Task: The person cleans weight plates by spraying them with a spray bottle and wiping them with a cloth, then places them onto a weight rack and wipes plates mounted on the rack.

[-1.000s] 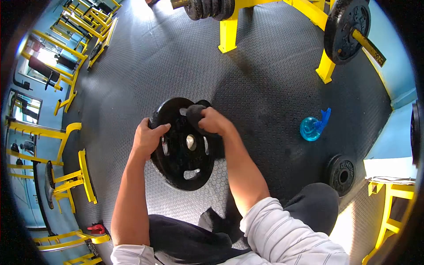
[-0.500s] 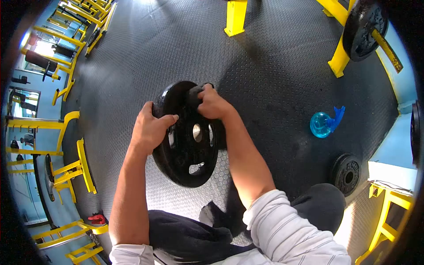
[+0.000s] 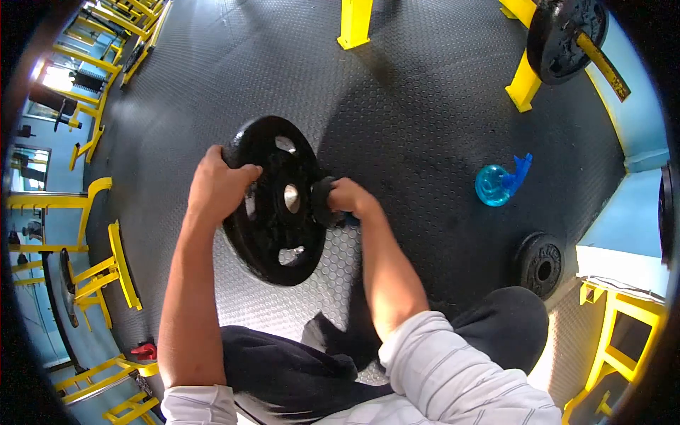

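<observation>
A black weight plate (image 3: pixel 273 234) with a centre hole and several cut-out grip slots stands tilted on edge in front of me. My left hand (image 3: pixel 218 185) is closed on its upper left part, with the thumb lying over the near face. My right hand (image 3: pixel 349 197) is at the plate's right rim, its fingers wrapped round a dark cloth (image 3: pixel 324 201) that appears to touch the rim. Part of the cloth is hidden behind the fingers.
A blue spray bottle (image 3: pixel 495 185) is on the black studded floor (image 3: pixel 418 134) to the right. Nearer me lie small stacked plates (image 3: pixel 540 265). A large plate (image 3: pixel 567 39) hangs on a yellow rack at upper right. Yellow gym machines (image 3: pixel 106 273) line the left side.
My right hand and the cloth have moved down from the plate's top to its right rim. The whole scene has shifted slightly left and up in view.
</observation>
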The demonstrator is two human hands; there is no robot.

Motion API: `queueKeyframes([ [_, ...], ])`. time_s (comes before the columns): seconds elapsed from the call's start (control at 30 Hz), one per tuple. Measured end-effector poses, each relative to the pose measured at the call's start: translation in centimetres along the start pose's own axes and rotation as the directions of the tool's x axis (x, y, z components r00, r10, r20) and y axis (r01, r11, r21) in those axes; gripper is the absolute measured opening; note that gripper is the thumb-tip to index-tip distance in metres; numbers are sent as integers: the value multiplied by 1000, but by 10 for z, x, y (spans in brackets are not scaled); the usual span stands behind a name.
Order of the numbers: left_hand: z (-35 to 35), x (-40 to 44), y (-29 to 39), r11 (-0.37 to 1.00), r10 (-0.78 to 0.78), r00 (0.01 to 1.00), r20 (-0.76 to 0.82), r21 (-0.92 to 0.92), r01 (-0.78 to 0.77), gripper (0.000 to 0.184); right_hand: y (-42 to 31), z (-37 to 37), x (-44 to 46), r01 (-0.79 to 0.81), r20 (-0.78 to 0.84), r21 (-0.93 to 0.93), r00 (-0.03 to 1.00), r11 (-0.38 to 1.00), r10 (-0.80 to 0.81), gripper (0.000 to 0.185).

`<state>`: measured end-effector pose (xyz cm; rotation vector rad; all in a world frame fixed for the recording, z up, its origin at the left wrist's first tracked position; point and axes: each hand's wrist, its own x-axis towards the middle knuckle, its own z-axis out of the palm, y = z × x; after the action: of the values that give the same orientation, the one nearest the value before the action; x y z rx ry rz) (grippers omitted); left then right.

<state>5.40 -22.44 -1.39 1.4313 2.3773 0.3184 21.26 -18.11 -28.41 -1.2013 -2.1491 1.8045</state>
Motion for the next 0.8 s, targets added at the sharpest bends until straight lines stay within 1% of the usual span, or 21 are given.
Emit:
queueKeyframes([
  [0.03,-4,-5,10,998,-32,999,31,-46,33,58,5,20,12,-57,-89,252,993,966,82,29],
  [0.07,-3,-8,14,999,-27,999,35,-42,29,58,6,21,14,-58,-92,258,992,964,85,29],
  [0.13,-3,-13,17,997,-24,999,20,-77,26,48,7,28,21,-136,-27,240,989,961,147,30],
  [0.17,-3,-13,17,997,-29,999,21,-74,30,48,10,40,29,-108,-167,189,976,976,140,30],
  [0.2,-3,-12,16,998,-31,999,14,-53,31,49,33,52,47,-108,-159,182,978,977,137,30],
  [0.23,-2,-12,16,999,-31,1000,4,-34,31,50,60,62,70,152,10,-310,988,938,-156,22],
  [0.27,-2,-13,18,999,-32,999,-4,-39,32,50,71,64,82,433,285,-664,900,610,-329,15],
  [0.3,-3,-12,21,998,-66,998,8,-24,66,52,51,58,28,433,280,-668,900,605,-335,15],
  [0.33,-4,-11,23,995,-99,995,22,-5,99,54,14,35,-5,36,132,-249,991,968,-3,13],
  [0.37,-3,-7,21,995,-95,995,19,-3,95,54,-29,10,-30,-398,182,272,916,876,359,10],
  [0.4,-2,-4,19,997,-62,998,-8,53,62,56,-23,10,-30,-398,185,273,915,876,358,10],
  [0.43,-1,-2,16,993,-34,999,-30,109,37,57,-14,15,-26,-323,155,344,946,881,286,8],
  [0.47,0,-2,14,993,-46,999,-28,110,49,57,-7,20,-22,-246,121,409,969,879,215,7],
  [0.5,-1,-4,17,992,-22,999,-38,127,27,59,-1,27,-20,-264,95,474,964,840,249,13],
  [0.53,-1,-5,18,989,4,999,-46,145,2,61,-21,22,-33,-269,105,472,963,839,250,13],
  [0.6,2,-5,15,985,14,999,-47,170,-6,60,-56,10,-57,-177,-66,748,939,639,338,19],
  [0.63,2,-5,15,981,32,998,-57,192,-20,59,-43,10,-37,-156,-31,646,973,747,229,26],
  [0.67,2,-7,16,982,26,998,-63,186,-14,59,-29,11,-22,-156,-29,639,974,753,226,26],
  [0.73,0,-11,21,987,8,999,-44,161,-1,58,-23,11,-12,-218,-6,430,970,876,245,26],
  [0.77,-1,-11,22,988,13,999,-47,157,-6,58,-21,13,-9,-215,-12,428,970,878,244,26],
  [0.8,-1,-10,24,990,-1,999,-35,141,6,56,-21,13,-7,-121,116,66,987,991,113,27],
])
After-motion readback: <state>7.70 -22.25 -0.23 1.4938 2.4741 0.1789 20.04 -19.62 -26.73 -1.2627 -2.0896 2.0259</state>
